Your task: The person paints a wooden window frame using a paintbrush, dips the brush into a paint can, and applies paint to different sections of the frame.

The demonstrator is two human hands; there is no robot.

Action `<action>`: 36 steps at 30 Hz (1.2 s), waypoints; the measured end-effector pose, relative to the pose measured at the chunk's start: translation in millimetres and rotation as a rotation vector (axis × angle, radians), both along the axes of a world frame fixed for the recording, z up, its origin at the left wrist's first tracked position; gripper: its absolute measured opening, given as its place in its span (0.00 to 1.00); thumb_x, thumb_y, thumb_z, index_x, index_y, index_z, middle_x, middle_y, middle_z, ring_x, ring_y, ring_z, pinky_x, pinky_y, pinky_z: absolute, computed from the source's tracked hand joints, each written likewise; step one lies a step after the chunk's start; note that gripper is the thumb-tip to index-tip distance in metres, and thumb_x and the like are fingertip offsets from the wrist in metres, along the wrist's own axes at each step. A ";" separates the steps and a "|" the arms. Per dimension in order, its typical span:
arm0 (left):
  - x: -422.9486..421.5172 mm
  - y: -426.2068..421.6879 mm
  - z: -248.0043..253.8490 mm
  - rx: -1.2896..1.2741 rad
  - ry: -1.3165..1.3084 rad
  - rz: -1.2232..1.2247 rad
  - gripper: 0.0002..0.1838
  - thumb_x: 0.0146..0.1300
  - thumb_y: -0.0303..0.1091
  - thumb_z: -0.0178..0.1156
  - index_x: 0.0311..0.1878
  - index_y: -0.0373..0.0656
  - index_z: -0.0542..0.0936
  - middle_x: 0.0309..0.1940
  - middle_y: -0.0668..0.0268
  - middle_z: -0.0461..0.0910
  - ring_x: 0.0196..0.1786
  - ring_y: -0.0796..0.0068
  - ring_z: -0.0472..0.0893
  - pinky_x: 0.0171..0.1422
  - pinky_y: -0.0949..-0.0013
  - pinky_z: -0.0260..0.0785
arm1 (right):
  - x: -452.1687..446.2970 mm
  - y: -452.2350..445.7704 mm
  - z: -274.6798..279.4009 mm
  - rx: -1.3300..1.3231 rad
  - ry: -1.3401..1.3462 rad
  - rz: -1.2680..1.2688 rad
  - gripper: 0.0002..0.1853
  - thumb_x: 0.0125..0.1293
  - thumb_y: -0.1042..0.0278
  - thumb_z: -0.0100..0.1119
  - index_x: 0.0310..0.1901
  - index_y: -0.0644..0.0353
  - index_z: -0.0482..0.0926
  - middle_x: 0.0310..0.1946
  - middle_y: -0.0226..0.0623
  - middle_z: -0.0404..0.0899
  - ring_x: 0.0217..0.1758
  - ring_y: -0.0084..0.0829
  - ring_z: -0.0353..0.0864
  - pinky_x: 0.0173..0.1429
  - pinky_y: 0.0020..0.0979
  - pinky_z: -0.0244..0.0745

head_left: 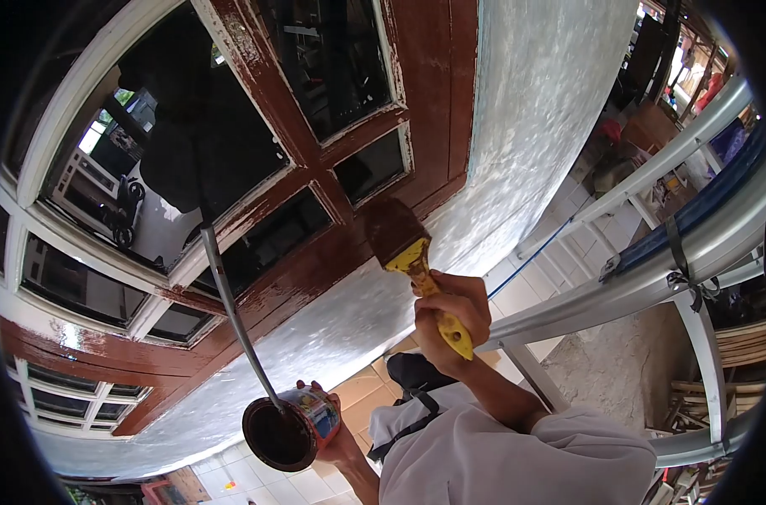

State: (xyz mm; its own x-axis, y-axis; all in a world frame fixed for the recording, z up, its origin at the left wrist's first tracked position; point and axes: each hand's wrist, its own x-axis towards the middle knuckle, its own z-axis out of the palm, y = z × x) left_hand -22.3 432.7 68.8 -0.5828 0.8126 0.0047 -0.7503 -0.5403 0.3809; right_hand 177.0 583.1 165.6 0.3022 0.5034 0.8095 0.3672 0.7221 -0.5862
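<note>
My right hand [454,316] is wrapped around the yellow handle of a paintbrush [416,259]. Its wide bristles, dark with brown paint, touch or hover just off the lower rail of a wooden window frame [315,244]; I cannot tell which. The frame is coated reddish brown, with white still showing along several inner edges. In my left hand [341,442] is a paint can [314,412], gripped around its side and tilted, with a dark brown inside. A long thin metal rod [231,311] runs from the can's mouth up across the window.
A pale grey wall [543,109] borders the window. To my right stands a metal ladder [635,286] with a blue pole [694,223] tied along it. Floor tiles [273,484] lie far below, and bundled wood [740,370] is at the lower right.
</note>
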 end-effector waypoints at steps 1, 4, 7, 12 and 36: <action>-0.4 -0.9 0.2 0.003 -0.001 -0.005 0.41 0.59 0.53 0.62 0.72 0.48 0.59 0.71 0.49 0.58 0.71 0.45 0.61 0.68 0.44 0.61 | 0.4 0.6 5.4 0.032 0.000 0.009 0.14 0.43 0.83 0.66 0.34 0.60 0.81 0.44 0.44 0.77 0.45 0.33 0.81 0.45 0.26 0.79; 1.2 -2.8 3.2 0.011 -0.026 -0.005 0.41 0.60 0.53 0.62 0.72 0.48 0.60 0.71 0.49 0.58 0.71 0.45 0.61 0.68 0.44 0.60 | -11.1 5.6 22.4 0.124 0.057 0.082 0.10 0.49 0.86 0.59 0.34 0.65 0.78 0.44 0.47 0.74 0.42 0.34 0.84 0.46 0.28 0.84; 3.5 -2.9 6.0 0.014 -0.046 0.005 0.41 0.60 0.53 0.61 0.72 0.48 0.60 0.71 0.49 0.58 0.71 0.45 0.61 0.68 0.44 0.60 | -24.0 13.9 22.8 0.143 0.048 0.109 0.09 0.48 0.86 0.59 0.34 0.66 0.78 0.46 0.47 0.73 0.41 0.33 0.84 0.45 0.28 0.85; 5.8 -1.8 7.3 0.035 -0.061 0.017 0.40 0.61 0.53 0.60 0.72 0.48 0.60 0.71 0.48 0.57 0.71 0.44 0.60 0.68 0.43 0.59 | -24.0 8.0 9.6 0.027 -0.039 0.067 0.11 0.46 0.85 0.62 0.33 0.62 0.80 0.43 0.45 0.76 0.42 0.33 0.83 0.45 0.28 0.81; 1.6 3.9 3.2 0.073 -0.072 -0.029 0.37 0.63 0.52 0.58 0.71 0.47 0.62 0.70 0.48 0.60 0.70 0.43 0.62 0.67 0.42 0.59 | -11.9 0.5 45.9 0.145 -0.098 0.022 0.10 0.45 0.85 0.62 0.32 0.63 0.80 0.42 0.48 0.76 0.42 0.36 0.84 0.44 0.29 0.83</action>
State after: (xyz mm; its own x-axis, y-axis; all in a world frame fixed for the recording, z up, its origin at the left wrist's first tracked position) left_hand -20.7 436.6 72.1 -0.5598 0.8283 0.0241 -0.7901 -0.5422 0.2859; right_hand 165.1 583.6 211.5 0.2081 0.3845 0.8994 0.4006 0.8053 -0.4370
